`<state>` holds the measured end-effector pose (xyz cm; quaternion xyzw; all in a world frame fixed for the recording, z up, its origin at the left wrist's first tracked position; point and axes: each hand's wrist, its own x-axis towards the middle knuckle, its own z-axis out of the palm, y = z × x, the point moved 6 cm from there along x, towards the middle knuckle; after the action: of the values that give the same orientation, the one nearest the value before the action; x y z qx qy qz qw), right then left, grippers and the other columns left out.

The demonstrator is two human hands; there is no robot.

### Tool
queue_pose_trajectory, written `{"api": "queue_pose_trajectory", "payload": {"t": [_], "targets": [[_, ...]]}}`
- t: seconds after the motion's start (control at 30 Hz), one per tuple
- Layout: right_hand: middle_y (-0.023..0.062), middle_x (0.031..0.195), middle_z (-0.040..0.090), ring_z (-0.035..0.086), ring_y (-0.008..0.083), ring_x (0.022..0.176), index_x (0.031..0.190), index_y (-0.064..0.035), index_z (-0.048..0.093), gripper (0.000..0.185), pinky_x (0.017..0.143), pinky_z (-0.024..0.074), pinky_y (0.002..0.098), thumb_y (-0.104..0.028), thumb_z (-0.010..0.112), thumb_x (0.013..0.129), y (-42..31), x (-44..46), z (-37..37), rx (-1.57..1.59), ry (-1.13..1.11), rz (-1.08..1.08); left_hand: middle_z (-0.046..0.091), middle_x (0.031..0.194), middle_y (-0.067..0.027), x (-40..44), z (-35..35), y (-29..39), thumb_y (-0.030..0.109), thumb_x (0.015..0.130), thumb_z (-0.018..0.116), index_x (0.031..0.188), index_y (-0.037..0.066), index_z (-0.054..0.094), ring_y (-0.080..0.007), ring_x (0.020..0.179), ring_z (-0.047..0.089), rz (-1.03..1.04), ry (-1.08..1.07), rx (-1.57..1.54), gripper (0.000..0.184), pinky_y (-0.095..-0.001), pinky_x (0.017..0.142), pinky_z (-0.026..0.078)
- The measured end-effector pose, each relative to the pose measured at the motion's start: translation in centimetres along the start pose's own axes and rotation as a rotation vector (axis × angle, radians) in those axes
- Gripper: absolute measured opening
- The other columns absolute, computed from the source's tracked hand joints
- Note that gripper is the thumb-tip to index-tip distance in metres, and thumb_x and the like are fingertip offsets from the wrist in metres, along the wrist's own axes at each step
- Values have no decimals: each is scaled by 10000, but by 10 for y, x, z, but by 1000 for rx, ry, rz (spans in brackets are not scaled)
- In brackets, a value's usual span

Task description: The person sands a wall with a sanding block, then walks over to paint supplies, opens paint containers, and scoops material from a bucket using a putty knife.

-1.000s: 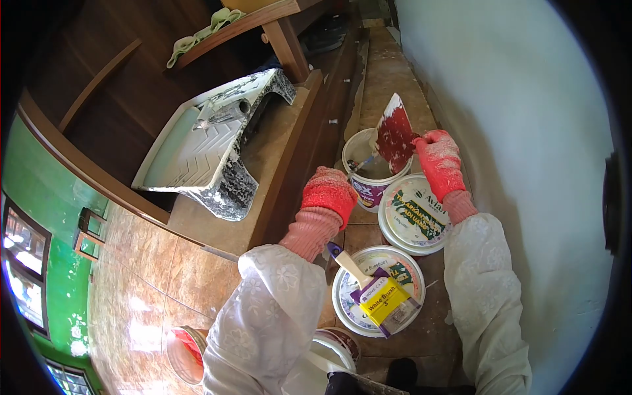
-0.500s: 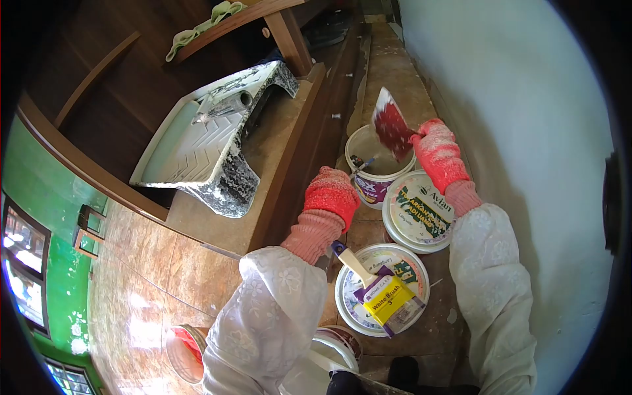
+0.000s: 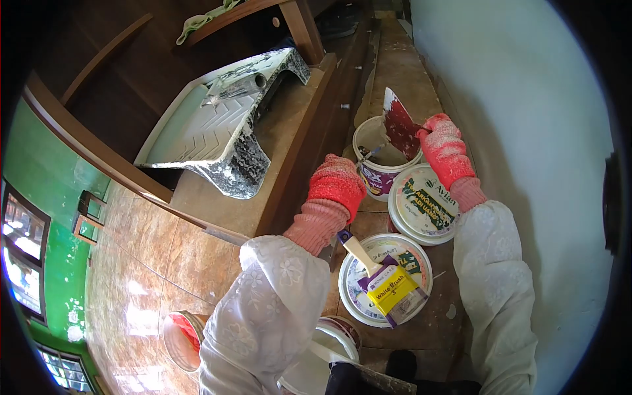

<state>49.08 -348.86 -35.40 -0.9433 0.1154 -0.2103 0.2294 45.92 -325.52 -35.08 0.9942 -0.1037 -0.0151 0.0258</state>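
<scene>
My right hand [image 3: 445, 150], in a red knitted glove, grips a red flat scraper [image 3: 400, 125] with whitish smears on its blade. The blade stands tilted at the rim of a white and purple bucket [image 3: 376, 182], partly over its opening. My left hand [image 3: 336, 184], gloved the same way, is closed at the bucket's left side. From it a thin tool [image 3: 372, 153] reaches over the rim; it shows nearly edge-on, so its kind is unclear. Beside my right wrist is a lidded Avian tub [image 3: 424, 204]. Nearer me, a packaged White Brush [image 3: 393, 289] lies on another lidded tub [image 3: 355, 311].
On the wooden ledge at left rests a paint-spattered roller tray [image 3: 191, 141] holding a roller [image 3: 240, 89]. A pale wall [image 3: 520, 131] runs along the right. Below my left arm stand an open pail [image 3: 309, 368] and a container with something red inside [image 3: 181, 342].
The view has shifted slightly, so most things appear a little higher and further right. The red scraper sits slightly lower against the bucket. Both hands keep their hold.
</scene>
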Motion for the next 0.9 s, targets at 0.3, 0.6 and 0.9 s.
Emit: {"api": "queue_pose_trajectory", "payload": {"t": [0.3,0.6,0.9], "targets": [[136,1045,627,613,338,972,963,-82,650,225,872,490,398,-189,695,770,-13,7,-3,112,208,-256,614,1078,-252,-11,-5,-1,180,812,620,992,-14,661,-373,985,646,-8,-12,-36,269,-402,815,546],[112,728,674,667,223,733,798,-25,699,241,717,513,336,-264,702,769,33,46,-17,332,-223,310,588,1143,-247,-2,5,-16,169,792,640,1039,7,663,-357,1046,623,4,-80,48,296,-405,857,535],[153,809,658,628,343,757,999,-62,672,274,670,500,424,-152,694,741,62,27,18,-238,-262,-588,669,965,-226,10,16,-28,183,810,606,914,29,715,-358,963,652,80,-17,211,215,-393,810,547]]}}
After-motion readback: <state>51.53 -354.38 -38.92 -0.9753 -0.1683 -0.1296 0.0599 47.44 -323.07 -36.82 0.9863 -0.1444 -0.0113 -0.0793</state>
